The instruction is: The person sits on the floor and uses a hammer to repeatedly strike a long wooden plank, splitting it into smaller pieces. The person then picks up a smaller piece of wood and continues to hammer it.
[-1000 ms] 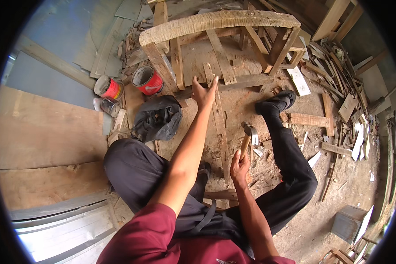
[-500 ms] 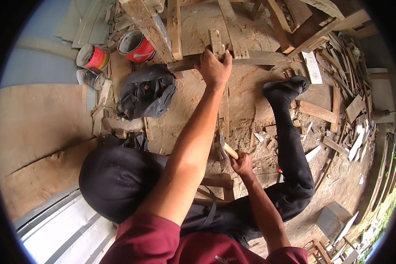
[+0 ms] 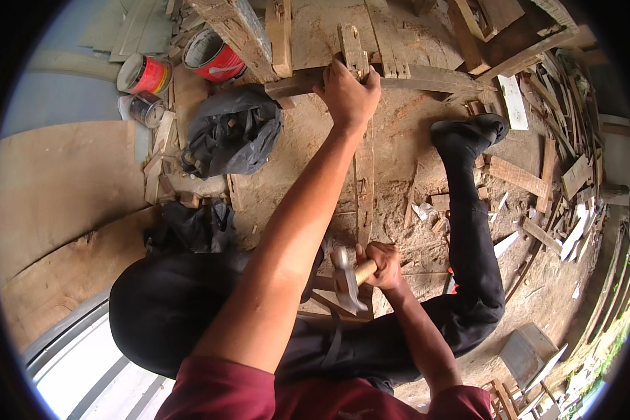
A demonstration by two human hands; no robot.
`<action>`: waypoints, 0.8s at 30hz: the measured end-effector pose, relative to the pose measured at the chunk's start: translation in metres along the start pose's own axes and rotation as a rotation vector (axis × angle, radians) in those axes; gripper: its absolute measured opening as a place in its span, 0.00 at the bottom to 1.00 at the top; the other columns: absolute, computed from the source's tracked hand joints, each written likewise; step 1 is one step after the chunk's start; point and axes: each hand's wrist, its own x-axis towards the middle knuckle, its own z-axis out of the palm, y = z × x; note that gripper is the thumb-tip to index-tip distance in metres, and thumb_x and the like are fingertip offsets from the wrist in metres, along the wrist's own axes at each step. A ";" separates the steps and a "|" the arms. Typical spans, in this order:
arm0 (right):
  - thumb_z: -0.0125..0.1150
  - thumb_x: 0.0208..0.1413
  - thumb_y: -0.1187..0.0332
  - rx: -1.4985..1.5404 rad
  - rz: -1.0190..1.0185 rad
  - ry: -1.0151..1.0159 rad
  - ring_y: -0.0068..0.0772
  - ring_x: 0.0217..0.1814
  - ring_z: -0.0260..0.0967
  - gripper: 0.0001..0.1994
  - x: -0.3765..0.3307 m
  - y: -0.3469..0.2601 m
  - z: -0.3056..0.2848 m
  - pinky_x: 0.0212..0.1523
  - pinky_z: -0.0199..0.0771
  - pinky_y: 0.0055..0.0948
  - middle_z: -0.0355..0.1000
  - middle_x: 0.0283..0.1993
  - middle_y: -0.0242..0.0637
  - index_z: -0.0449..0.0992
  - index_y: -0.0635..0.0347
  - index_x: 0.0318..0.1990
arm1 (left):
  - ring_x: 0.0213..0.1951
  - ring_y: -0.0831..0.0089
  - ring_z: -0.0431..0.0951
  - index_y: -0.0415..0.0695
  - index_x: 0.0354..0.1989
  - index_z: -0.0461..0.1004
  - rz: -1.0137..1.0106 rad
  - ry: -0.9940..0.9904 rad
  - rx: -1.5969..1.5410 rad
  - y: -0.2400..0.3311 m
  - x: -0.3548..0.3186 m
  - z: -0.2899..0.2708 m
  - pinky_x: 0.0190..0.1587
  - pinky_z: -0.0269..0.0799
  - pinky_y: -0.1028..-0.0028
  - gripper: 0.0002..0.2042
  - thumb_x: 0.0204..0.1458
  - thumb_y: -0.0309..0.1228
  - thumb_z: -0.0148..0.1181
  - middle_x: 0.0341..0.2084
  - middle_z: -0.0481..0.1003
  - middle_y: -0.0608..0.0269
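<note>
While the left hand (image 3: pixel 346 94) grips a wooden slat (image 3: pixel 362 175), right-hand fingers (image 3: pixel 385 262) clench a hammer (image 3: pixel 348 278).

Three paint cans stand at the upper left: two red cans (image 3: pixel 144 73) (image 3: pixel 214 54) and one smaller dark can (image 3: pixel 147 110). One claw hammer (image 3: pixel 348 278), one crumpled black bag (image 3: pixel 232 131) and two bare hands (image 3: pixel 347 94) (image 3: pixel 383 265) are visible.

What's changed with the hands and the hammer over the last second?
The left hand, open over the wooden frame a second ago, has closed on the upright slat. The right hand has drawn the hammer back toward the lap. The paint cans and black bag stayed put.
</note>
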 end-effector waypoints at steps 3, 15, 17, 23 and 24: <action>0.64 0.45 0.71 -0.003 0.180 0.077 0.41 0.15 0.66 0.08 -0.013 0.020 0.001 0.20 0.70 0.35 0.65 0.15 0.40 0.71 0.62 0.23 | 0.53 0.53 0.70 0.29 0.54 0.62 -0.035 -0.090 -0.033 0.005 0.001 -0.004 0.55 0.57 0.39 0.33 0.47 0.43 0.61 0.45 0.71 0.45; 0.61 0.50 0.71 -0.067 0.253 0.092 0.41 0.16 0.71 0.04 -0.020 0.026 0.004 0.19 0.72 0.35 0.69 0.16 0.42 0.75 0.60 0.26 | 0.56 0.52 0.69 0.31 0.56 0.63 -0.022 -0.103 -0.031 -0.002 0.005 -0.002 0.54 0.55 0.34 0.33 0.46 0.41 0.61 0.48 0.71 0.45; 0.61 0.50 0.73 -0.069 0.029 0.121 0.41 0.14 0.68 0.09 -0.001 -0.004 -0.006 0.16 0.65 0.37 0.67 0.15 0.40 0.69 0.58 0.21 | 0.55 0.53 0.69 0.31 0.55 0.63 -0.016 -0.076 0.010 -0.002 0.002 -0.002 0.54 0.55 0.35 0.32 0.45 0.41 0.61 0.47 0.72 0.46; 0.62 0.49 0.68 -0.134 0.470 0.160 0.45 0.22 0.75 0.07 -0.001 0.022 -0.002 0.24 0.74 0.36 0.73 0.22 0.49 0.77 0.64 0.30 | 0.53 0.55 0.71 0.33 0.54 0.64 0.009 -0.033 -0.007 0.001 0.001 0.001 0.55 0.55 0.38 0.31 0.46 0.41 0.61 0.45 0.73 0.48; 0.62 0.49 0.68 -0.087 0.321 0.173 0.45 0.19 0.73 0.07 0.004 0.017 -0.012 0.23 0.72 0.37 0.70 0.19 0.46 0.74 0.63 0.26 | 0.53 0.55 0.71 0.34 0.54 0.64 -0.006 -0.068 -0.051 0.007 0.001 -0.002 0.55 0.55 0.39 0.30 0.45 0.41 0.61 0.45 0.73 0.48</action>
